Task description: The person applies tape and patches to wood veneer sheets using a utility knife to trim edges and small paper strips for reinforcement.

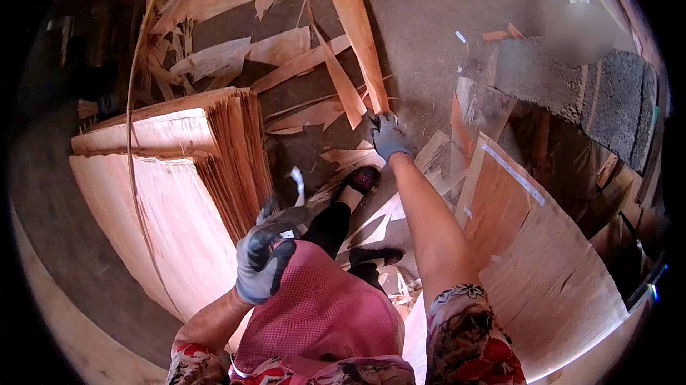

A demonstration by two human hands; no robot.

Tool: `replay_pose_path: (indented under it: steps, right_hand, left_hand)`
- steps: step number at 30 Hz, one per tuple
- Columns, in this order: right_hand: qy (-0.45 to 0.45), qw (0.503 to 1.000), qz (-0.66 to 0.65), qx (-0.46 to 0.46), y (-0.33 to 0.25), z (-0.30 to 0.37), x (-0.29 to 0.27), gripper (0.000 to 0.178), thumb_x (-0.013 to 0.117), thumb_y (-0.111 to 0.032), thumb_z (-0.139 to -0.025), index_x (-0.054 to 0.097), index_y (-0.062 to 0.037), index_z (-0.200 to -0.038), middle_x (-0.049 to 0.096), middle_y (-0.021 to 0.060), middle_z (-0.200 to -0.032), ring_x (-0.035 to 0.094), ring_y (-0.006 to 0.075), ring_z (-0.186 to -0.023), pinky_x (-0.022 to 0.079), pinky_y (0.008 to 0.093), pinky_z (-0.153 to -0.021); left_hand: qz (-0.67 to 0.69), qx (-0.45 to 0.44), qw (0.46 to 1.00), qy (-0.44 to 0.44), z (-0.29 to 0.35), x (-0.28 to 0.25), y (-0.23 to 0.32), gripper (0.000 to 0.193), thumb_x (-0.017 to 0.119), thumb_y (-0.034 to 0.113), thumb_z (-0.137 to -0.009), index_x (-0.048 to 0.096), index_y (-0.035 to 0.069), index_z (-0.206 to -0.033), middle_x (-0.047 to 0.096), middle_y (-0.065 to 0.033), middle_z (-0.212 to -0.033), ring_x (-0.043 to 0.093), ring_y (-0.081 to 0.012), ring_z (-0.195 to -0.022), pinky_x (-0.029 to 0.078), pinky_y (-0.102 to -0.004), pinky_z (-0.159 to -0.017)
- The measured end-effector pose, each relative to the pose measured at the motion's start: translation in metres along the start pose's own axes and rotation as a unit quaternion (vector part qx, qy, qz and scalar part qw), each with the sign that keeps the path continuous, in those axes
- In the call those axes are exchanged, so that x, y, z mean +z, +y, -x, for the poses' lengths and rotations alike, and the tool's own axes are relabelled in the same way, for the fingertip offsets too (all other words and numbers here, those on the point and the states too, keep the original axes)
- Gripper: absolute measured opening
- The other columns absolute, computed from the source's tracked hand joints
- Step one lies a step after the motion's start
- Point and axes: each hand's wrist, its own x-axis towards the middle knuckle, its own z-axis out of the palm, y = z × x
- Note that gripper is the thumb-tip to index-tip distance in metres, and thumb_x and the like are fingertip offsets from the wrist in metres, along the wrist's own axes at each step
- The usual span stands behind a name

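Note:
My right hand (390,138), in a grey glove, reaches forward with its fingers closed on the near end of a long, narrow wood veneer strip (353,31). That strip runs away from me to the far edge of the view. In front of my body my left hand (263,262), gloved too, is curled, with a strip of white tape (298,179) rising by its fingers. A small white bit shows between thumb and forefinger. Next to the right hand lies a thinner, pointed veneer strip (340,83).
A tall stack of veneer sheets (153,203) stands at my left, a thin bent rod (130,121) across it. At right a large veneer sheet (547,292) with white tape leans near a rough grey slab (572,88). Veneer scraps (211,60) litter the floor near my feet.

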Motion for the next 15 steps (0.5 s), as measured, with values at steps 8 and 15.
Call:
replay_pose_path:
  steps: [8, 15]
  right_hand:
    - [0.095, 0.954, -0.28, -0.058, -0.004, 0.119, -0.073, 0.029, 0.064, -0.012, -0.088, 0.065, -0.0067, -0.116, 0.062, 0.0187, -0.121, 0.063, 0.0391, -0.105, 0.051, 0.0449, -0.09]
    - [0.125, 0.99, -0.042, -0.055, -0.005, 0.118, -0.037, 0.043, 0.064, -0.026, -0.09, 0.059, -0.0081, -0.129, 0.051, 0.0193, -0.14, 0.059, 0.0435, -0.112, 0.05, 0.0481, -0.097]
  left_hand:
    - [0.101, -0.061, 0.992, 0.031, 0.004, 0.002, 0.049, 0.016, 0.057, -0.003, -0.095, 0.058, 0.005, -0.108, 0.068, -0.0091, -0.106, 0.064, -0.0171, -0.098, 0.05, -0.0319, -0.088]
    - [0.027, -0.059, 0.997, -0.029, 0.007, 0.008, 0.059, 0.016, 0.058, 0.004, -0.095, 0.059, 0.0, -0.111, 0.069, -0.0082, -0.098, 0.064, -0.0126, -0.084, 0.051, -0.0271, -0.078]
